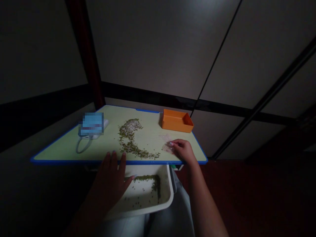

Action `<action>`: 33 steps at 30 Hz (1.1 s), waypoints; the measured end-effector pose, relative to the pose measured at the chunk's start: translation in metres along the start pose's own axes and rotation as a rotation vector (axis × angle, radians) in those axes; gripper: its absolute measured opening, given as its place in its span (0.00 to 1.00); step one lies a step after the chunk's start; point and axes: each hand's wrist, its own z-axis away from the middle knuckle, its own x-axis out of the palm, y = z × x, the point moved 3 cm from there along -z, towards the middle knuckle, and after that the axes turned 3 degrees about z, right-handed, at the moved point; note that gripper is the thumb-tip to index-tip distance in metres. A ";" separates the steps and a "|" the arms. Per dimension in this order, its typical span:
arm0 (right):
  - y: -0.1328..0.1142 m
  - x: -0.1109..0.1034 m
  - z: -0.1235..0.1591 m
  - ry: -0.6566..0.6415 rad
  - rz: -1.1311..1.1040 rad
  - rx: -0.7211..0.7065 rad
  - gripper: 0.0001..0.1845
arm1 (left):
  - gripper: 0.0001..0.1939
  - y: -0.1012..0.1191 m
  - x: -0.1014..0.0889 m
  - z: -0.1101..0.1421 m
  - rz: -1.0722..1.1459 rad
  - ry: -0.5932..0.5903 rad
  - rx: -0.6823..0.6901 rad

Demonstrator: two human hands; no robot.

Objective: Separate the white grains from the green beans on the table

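Green grains (131,147) curve mid-frame, just above your spread-fingered left hand (114,171) and left of your right hand (184,150), curled, its grip unclear.

The left hand (116,174) and the right hand (183,150) are bare, with slim fingers (122,163) and pale nails (134,177). The forearms (205,200) are likewise bare. On the legs are worn grey trousers (176,207), whose finer details are too dark to tell.
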 end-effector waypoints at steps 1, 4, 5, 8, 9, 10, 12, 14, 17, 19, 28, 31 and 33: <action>0.001 0.000 0.000 -0.010 -0.007 0.004 0.15 | 0.39 0.000 -0.001 0.000 -0.002 0.007 0.014; 0.004 0.002 0.000 -0.047 -0.023 0.006 0.16 | 0.39 0.001 -0.003 0.000 -0.010 0.015 0.027; 0.005 0.003 0.000 -0.056 -0.022 0.004 0.17 | 0.39 0.001 -0.003 0.000 -0.015 0.015 0.026; 0.005 0.004 -0.001 -0.067 0.004 -0.010 0.16 | 0.40 0.002 -0.004 0.000 -0.030 0.009 0.017; 0.005 0.004 -0.001 -0.065 0.017 -0.016 0.16 | 0.39 0.002 -0.003 0.000 -0.029 0.007 0.012; 0.005 0.004 -0.001 -0.058 0.031 -0.021 0.15 | 0.39 0.002 -0.003 0.000 -0.024 0.006 0.005; 0.005 0.003 -0.002 -0.042 0.065 -0.028 0.14 | 0.39 0.002 -0.002 0.000 -0.014 0.005 0.001; 0.005 0.002 -0.002 -0.004 0.115 -0.029 0.13 | 0.40 0.002 -0.001 0.000 -0.022 0.012 0.010; 0.005 -0.001 -0.002 0.090 0.188 -0.039 0.11 | 0.40 0.001 0.000 0.000 -0.049 0.022 0.027; 0.004 -0.003 -0.001 0.121 0.215 -0.051 0.10 | 0.40 0.000 0.002 0.000 -0.051 0.024 0.026; -0.006 0.011 -0.012 -0.013 0.375 -0.126 0.10 | 0.39 -0.002 0.006 0.001 -0.017 0.006 -0.002; -0.016 0.015 -0.014 -0.072 0.494 -0.237 0.10 | 0.39 -0.002 0.006 0.001 -0.022 0.014 0.025; -0.023 0.018 -0.013 -0.093 0.592 -0.291 0.10 | 0.40 -0.001 0.006 0.000 -0.024 0.027 0.040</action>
